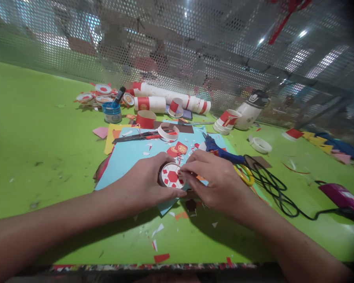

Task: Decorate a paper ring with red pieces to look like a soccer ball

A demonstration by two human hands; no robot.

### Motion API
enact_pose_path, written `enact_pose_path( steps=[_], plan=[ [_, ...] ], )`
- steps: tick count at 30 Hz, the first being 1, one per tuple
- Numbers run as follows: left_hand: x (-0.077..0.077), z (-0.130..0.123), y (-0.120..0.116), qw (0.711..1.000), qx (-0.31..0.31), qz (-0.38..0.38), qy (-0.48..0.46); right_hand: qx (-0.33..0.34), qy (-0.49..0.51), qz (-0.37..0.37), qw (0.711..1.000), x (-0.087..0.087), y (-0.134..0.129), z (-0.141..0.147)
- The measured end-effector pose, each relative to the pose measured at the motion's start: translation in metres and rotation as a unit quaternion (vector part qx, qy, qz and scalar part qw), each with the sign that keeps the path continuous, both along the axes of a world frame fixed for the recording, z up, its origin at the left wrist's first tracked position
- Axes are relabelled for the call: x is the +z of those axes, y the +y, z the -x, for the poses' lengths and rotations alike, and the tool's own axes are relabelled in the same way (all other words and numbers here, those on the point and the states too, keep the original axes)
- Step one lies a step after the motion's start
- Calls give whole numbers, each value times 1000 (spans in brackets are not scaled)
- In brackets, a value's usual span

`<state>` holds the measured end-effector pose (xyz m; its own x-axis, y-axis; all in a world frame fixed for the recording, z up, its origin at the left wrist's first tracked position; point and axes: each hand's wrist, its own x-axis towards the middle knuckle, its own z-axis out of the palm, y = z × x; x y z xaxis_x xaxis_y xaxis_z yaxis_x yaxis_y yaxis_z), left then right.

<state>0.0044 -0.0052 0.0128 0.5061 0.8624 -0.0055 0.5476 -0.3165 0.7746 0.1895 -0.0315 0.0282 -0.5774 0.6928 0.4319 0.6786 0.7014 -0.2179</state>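
A round white disc (172, 177) with red shapes on its face is held above blue paper at the middle. My left hand (149, 181) wraps round its left side, the thumb along the lower edge. My right hand (212, 177) has its fingertips pinched at the disc's right edge; anything between them is too small to make out. Just beyond lie red pieces with gold print (182, 148) and a white ring (168, 132). Blue paper (120, 161) with scattered scraps lies beneath both hands.
A blue glue gun (221, 151) and yellow-handled scissors (244, 175) lie right, near a black cable (271, 184) and magenta device (342, 198). Behind stand a blue jar (112, 113), stacked paper cups (171, 96), a cup (227, 121) and a white kettle (249, 112) before a perforated screen.
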Motion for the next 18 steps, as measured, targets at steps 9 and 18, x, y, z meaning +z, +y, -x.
enact_pose_path(
  steps=[9,18],
  plan=[
    [-2,2,1,995,2,91,-43,-68,207,163,962,6,9,-3],
    [0,1,1,997,3,74,-24,-31,148,14,988,-7,8,0]
  ],
)
